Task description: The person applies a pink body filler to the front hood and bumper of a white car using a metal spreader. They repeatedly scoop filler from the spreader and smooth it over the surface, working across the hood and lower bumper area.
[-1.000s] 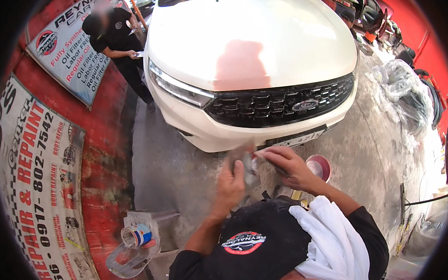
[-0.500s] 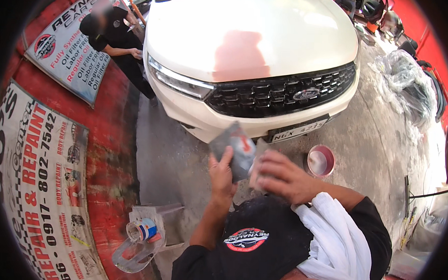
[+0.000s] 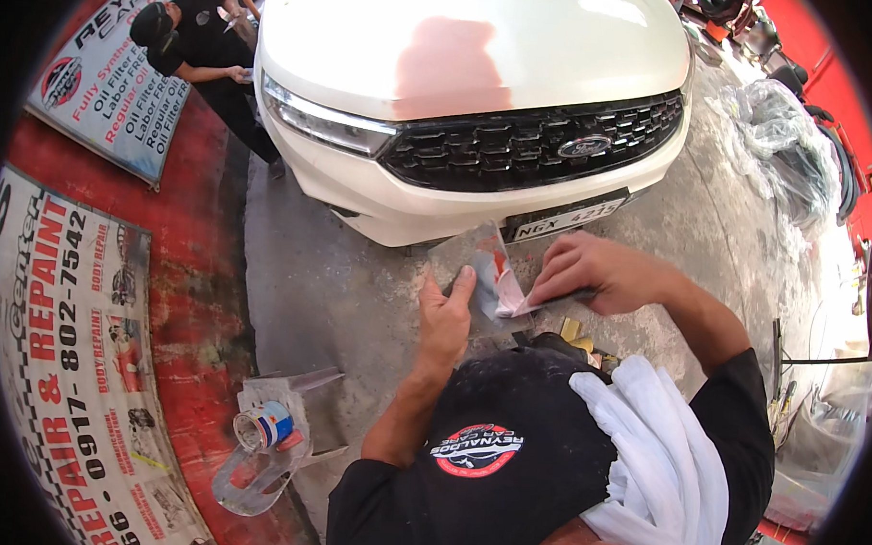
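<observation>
My left hand [image 3: 444,316] grips the near left edge of a flat mixing board [image 3: 465,254], its thumb lying on top. Soft pink putty [image 3: 510,292] and a red-orange smear [image 3: 496,253] are on the board. My right hand [image 3: 604,274] pinches a thin dark spreader [image 3: 565,298], whose edge meets the putty at the board's right side. Most of the spreader's handle end is covered by my fingers. Beyond the board stands a white car [image 3: 362,198], with a dull pinkish patch [image 3: 453,66] on its bonnet.
A white cloth [image 3: 655,453] hangs over my right shoulder. Down left, a small can [image 3: 263,425] sits on a clear plastic piece [image 3: 246,482]. A person [image 3: 199,48] in black stands at the car's left side. Crumpled plastic sheeting [image 3: 786,155] lies at the right.
My right hand has moved up and right, and the spreader now shows against the putty. The board is tilted differently. The pink bucket is no longer visible. The view has shifted slightly.
</observation>
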The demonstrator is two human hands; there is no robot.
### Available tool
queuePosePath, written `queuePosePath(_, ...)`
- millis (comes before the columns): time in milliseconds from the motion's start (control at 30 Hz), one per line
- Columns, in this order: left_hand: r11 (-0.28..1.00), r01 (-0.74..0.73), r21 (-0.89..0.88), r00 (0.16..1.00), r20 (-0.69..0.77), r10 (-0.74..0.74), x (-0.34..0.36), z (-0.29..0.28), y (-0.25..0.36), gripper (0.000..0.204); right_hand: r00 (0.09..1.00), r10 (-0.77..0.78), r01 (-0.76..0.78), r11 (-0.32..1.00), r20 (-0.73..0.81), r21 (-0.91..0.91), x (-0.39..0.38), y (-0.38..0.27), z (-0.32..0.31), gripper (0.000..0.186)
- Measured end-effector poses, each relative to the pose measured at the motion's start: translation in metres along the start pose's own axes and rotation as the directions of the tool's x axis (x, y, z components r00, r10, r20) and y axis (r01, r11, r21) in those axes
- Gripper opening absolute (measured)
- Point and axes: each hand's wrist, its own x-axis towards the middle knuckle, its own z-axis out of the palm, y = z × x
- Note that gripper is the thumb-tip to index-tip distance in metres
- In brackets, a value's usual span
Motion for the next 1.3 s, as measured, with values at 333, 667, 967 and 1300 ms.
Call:
queuePosePath(333, 0.935, 0.202, -0.292, 0.964, -0.106, -0.242, 0.005, 0.009, 0.018, 0.028, 0.955, 0.074, 0.003, 0.965, -0.286, 0.261, 0.005, -0.012, 0.037, 0.076)
queuePosePath(667, 0.992, 0.107, 0.072, 0.988, -0.122, -0.097, -0.005, -0.008, 0.024, 0.029, 0.94, 0.13, -0.148, 0.989, -0.315, -0.033, -0.01, 0.017, 0.047, 0.066)
queuePosePath(967, 0.814, -0.152, 0.561, 0.958, -0.12, 0.261, 0.0, 0.007, 0.019, 0.029, 0.925, 0.071, 0.008, 0.978, -0.372, 0.207, 0.024, 0.002, 0.093, 0.077)
queuePosePath(1300, 0.976, 0.094, -0.196, 0.93, -0.334, -0.156, 0.016, -0.003, 0.021, 0.033, 0.808, -0.151, 0.135, 0.988, -0.57, -0.072, 0.008, -0.028, 0.053, 0.059)
